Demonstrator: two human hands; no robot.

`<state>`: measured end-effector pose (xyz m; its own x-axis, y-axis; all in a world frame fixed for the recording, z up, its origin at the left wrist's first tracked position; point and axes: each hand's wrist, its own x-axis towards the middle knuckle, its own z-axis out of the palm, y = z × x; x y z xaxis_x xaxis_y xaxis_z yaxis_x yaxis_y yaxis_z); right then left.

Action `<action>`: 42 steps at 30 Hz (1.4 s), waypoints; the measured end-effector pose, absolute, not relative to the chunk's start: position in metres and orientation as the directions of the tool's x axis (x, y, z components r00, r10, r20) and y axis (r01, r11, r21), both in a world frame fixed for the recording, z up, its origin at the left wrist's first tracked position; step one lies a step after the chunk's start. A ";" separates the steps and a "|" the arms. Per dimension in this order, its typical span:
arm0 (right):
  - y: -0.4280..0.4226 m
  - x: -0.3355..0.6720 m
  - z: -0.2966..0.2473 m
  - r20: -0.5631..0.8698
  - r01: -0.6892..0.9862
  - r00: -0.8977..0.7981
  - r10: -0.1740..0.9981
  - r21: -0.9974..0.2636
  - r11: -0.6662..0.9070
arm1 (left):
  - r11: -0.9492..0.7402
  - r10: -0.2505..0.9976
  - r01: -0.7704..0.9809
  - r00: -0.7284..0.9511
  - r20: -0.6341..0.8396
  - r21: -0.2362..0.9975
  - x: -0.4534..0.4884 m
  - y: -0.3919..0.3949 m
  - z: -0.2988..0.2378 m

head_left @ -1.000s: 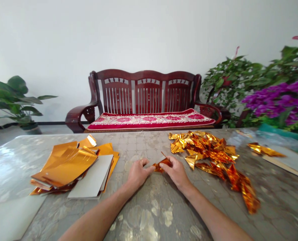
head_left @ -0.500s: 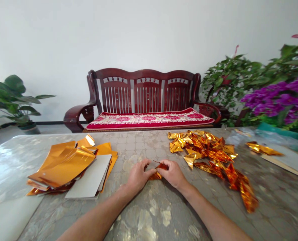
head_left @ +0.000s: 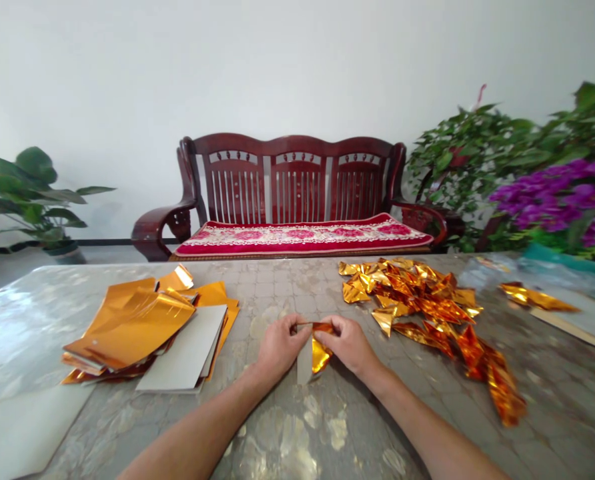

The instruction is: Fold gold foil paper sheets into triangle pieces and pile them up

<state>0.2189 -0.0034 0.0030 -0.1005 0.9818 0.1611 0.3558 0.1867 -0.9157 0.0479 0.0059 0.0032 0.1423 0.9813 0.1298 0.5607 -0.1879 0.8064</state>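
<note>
A partly folded sheet of gold foil paper [head_left: 321, 355] is held between my two hands above the middle of the table. Its shiny gold side and its pale back both show, with the lower end hanging down toward me. My left hand [head_left: 281, 343] pinches its upper left edge between thumb and fingers. On the other side my right hand [head_left: 350, 343] pinches the upper right edge, thumb in front. To the left lies a loose stack of flat gold foil sheets [head_left: 132, 327], some with the pale side up. Folded gold foil pieces [head_left: 417, 293] are heaped on the right.
A patterned cloth covers the table [head_left: 257, 427]. At the near left lies a pale sheet [head_left: 27, 430]. Clear plastic [head_left: 492, 270] and a pale board [head_left: 577, 327] are at the right. Beyond stand a wooden bench [head_left: 297, 180], potted plants [head_left: 42, 193] and purple flowers [head_left: 552, 193].
The foil paper between my hands has turned so its gold face and pale back hang down in view; before, it was mostly hidden by my fingers. The camera view has shifted slightly.
</note>
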 end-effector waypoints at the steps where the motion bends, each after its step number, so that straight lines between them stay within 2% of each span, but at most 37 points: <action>1: -0.003 0.219 0.003 0.163 0.330 -0.082 0.983 -0.926 0.181 | -0.179 0.982 0.572 0.148 0.114 0.800 0.047 0.005 0.005; 4: -0.004 0.217 0.004 0.180 0.346 -0.029 0.983 -0.921 0.179 | -0.181 0.981 0.614 0.172 0.094 0.768 0.047 0.003 0.010; 10: -0.007 0.216 0.002 0.231 0.530 -0.008 0.973 -0.824 0.200 | -0.201 0.978 0.661 0.177 0.111 0.723 0.047 0.001 0.012; 17: -0.010 0.215 0.003 0.362 0.631 -0.097 0.927 -0.698 0.339 | -0.232 0.973 0.722 0.178 0.149 0.652 0.044 0.004 0.013; 30: -0.015 0.214 0.002 0.378 0.750 -0.172 0.910 -0.548 0.370 | -0.190 0.980 0.841 0.135 0.144 0.507 0.047 0.005 0.015; 42: -0.016 0.215 0.000 0.436 0.828 -0.332 0.836 -0.291 0.480 | -0.209 0.978 0.860 0.176 0.113 0.465 0.043 0.011 0.014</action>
